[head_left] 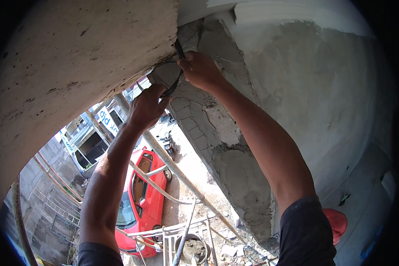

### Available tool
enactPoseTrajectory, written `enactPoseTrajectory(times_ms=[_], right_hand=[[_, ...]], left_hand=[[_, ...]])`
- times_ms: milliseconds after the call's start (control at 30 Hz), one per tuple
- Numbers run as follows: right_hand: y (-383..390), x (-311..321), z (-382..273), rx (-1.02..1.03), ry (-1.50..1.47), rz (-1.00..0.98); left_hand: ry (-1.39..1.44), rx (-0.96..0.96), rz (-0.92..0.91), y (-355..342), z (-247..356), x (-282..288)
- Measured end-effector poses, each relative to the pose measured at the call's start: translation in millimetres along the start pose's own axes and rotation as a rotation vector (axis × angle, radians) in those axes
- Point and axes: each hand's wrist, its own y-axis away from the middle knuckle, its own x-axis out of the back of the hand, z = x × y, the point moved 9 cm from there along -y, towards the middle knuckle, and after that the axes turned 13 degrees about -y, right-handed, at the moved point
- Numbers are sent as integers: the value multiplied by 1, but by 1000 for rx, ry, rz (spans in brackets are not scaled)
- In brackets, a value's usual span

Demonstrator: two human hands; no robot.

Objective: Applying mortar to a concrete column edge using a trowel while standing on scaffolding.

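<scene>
Both my arms reach up to the corner where a pale, speckled slab [88, 48] meets a strip of grey, freshly plastered wall [239, 177]. A thin, dark, flexible strip [176, 84], like a cable or strap, curves between my hands. My right hand [201, 71] is closed on it just below the slab's edge, where its upper end passes into the gap. Lower and to the left, my left hand [148, 106] has its fingers closed around the strip's lower curve. The plaster beside my hands is rough, with scored lines and patches.
Scaffold poles [177, 166] cross below me. A bucket of mortar [194, 250] stands among the lower rails. Down on the ground are a red car [144, 195], a motorbike [168, 144] and rubble [235, 250]. Something red and rounded [335, 225] shows beside my right sleeve.
</scene>
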Motion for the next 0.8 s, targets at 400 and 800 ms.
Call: enactPoseTrajectory(times_ms=[400,800], right_hand=[[6,-15,10,-260,-327,-95],[-11,-26,19,-360,-390,-101]], left_hand=[[-31,71,203,24,-33,3],[-101,211,270,17,-62,8]])
